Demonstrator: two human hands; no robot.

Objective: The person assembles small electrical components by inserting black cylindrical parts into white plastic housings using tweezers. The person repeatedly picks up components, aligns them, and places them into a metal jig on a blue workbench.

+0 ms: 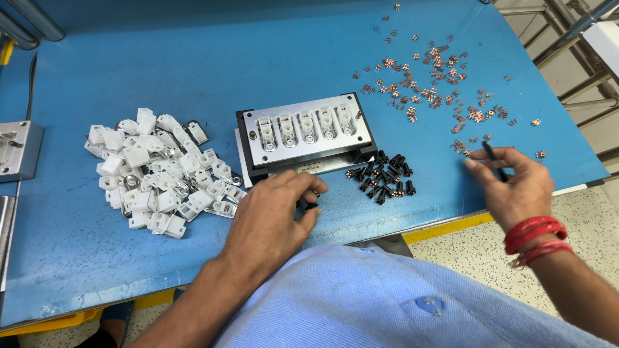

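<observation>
My left hand (274, 216) rests on the blue table (193, 64) just in front of a metal fixture block (306, 132), pinching a small black part (311, 205) between thumb and fingers. The fixture holds a row of several white plastic housings in its slots. My right hand (512, 187) hovers at the table's right front edge, gripping a thin black tool (493, 158) whose tip points at scattered copper clips (429, 80). A small heap of black parts with copper ends (383, 175) lies between my hands.
A pile of white plastic housings (158, 171) lies left of the fixture. A grey metal block (16, 148) sits at the table's left edge. Metal rack rails (574, 38) stand beyond the right edge. A yellow strip (445, 227) runs along the front edge.
</observation>
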